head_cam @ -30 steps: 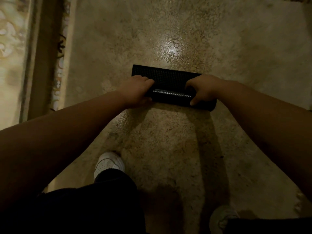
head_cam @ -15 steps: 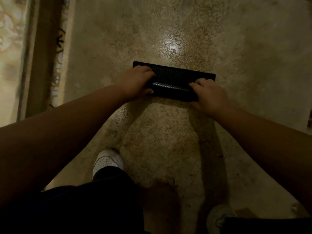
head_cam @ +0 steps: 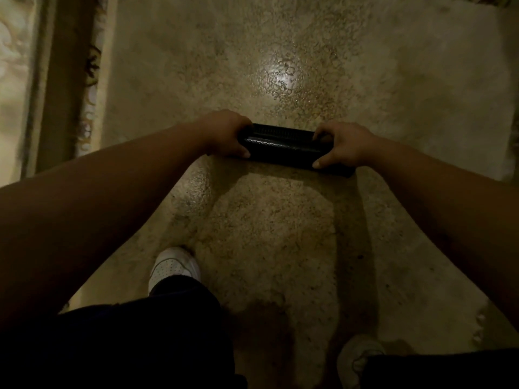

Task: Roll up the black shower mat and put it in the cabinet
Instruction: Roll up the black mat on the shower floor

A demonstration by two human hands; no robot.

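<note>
The black shower mat [head_cam: 283, 146] is found on the speckled stone floor [head_cam: 280, 234], ahead of the white shoe [head_cam: 172, 266], and appears rolled into a tight bundle with no flat portion visible beyond it. The left hand [head_cam: 224, 134] is closed over the left end of the mat, fingers curled across the top and thumb pressed against the near side. The right hand [head_cam: 344, 146] is closed over the right end in a matching grip, thumb on the near edge. A short stretch of the roll extends past the right hand.

The mat is judged flexible and rubbery, with a ribbed or perforated texture that catches the light; moderate weight and a tendency to spring open are to be expected. A hold at both ends, as now applied, is considered sound for lifting; a one-handed carry would be better taken around the middle, squeezed firmly so the outer flap is trapped. No cabinet is visible. A patterned border [head_cam: 91, 88] is noted well to the left of the mat.
</note>
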